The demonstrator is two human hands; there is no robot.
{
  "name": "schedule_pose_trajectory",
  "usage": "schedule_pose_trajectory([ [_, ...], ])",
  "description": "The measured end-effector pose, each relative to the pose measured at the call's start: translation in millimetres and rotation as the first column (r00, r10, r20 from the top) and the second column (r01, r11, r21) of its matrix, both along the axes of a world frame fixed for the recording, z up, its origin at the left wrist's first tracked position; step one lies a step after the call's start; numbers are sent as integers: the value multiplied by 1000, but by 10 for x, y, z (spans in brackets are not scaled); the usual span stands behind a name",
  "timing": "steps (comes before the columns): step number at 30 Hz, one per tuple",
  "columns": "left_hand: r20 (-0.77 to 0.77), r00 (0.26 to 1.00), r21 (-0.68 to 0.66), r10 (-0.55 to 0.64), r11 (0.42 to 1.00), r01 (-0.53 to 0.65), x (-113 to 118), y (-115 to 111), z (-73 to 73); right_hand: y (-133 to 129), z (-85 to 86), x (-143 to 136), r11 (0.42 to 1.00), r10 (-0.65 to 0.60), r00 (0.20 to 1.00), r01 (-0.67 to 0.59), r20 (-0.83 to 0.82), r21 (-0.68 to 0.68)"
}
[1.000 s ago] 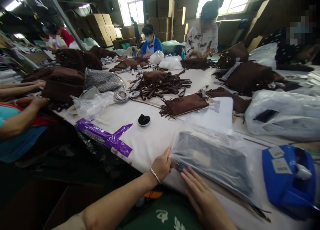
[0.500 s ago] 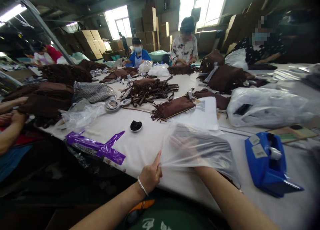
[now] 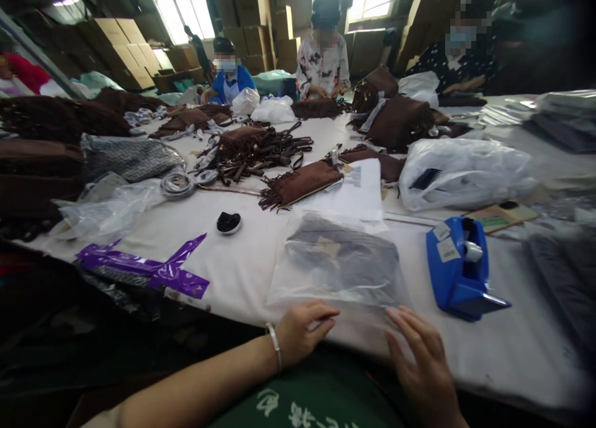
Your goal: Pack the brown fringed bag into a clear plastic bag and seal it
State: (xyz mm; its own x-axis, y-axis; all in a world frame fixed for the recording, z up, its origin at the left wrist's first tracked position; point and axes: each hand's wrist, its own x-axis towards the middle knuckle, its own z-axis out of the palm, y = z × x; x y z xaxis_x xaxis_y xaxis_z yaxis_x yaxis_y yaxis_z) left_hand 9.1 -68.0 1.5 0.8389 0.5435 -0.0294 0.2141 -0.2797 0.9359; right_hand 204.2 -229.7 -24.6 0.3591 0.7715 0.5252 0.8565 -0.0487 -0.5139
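A clear plastic bag (image 3: 305, 277) lies flat on the table in front of me, with a dark, folded-looking item (image 3: 361, 254) and a small tan tag (image 3: 327, 246) showing through it. At the bag's near edge, my left hand (image 3: 305, 332) has its fingers bent and a gap between thumb and fingers; I see nothing held in it. My right hand (image 3: 421, 356) is open, fingers apart, close to the bag's near right corner. Right of the bag stands a blue tape dispenser (image 3: 459, 269).
Brown fringed bags (image 3: 307, 184) and a pile of dark straps (image 3: 261, 148) lie beyond. Purple tape (image 3: 153, 269) covers the table's front edge, near a small dish of black stuff (image 3: 228, 223). A white plastic bag (image 3: 470, 170) sits back right. Several people work across the table.
My right hand has come out of the plastic bag, and my left hand has let go of its edge. The bag now lies flatter. The view has shifted right.
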Motion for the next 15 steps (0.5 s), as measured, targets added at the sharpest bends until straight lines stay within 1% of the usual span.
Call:
schedule_pose_trajectory([
  [1,60,991,126,-122,985,114,186,-14,-7,-5,-12,115,994,-105,994,105,-10,-11],
  [2,87,964,229,-250,947,225,368,-28,-21,16,-28,222,984,-175,984,173,-43,-49],
  [4,81,888,373,-454,840,395,698,-55,-62,95,-62,410,957,-256,948,221,-190,-186],
  [5,70,856,426,-513,791,439,840,-65,-84,133,-76,487,939,-294,914,223,-280,-261],
  [6,64,837,470,-544,756,455,966,-71,-104,163,-86,551,922,-332,873,219,-357,-321],
  [7,63,831,506,-552,735,451,1078,-71,-122,181,-92,602,906,-364,836,217,-411,-363],
  [8,61,835,535,-547,724,435,1177,-67,-140,189,-93,639,894,-391,809,221,-438,-390],
  [9,48,842,559,-538,713,423,1268,-59,-159,188,-91,664,887,-405,799,224,-444,-405],
  [11,-3,854,600,-519,682,417,1434,-40,-207,172,-87,688,885,-402,807,222,-433,-408],
  [13,-75,852,620,-518,645,447,1586,-27,-265,151,-90,691,881,-399,817,217,-416,-420],
  [14,-109,848,608,-519,640,470,1652,-25,-292,142,-94,688,876,-405,819,221,-406,-428],
  [15,-125,850,575,-512,661,483,1707,-25,-315,133,-99,682,872,-413,820,229,-397,-433],
])
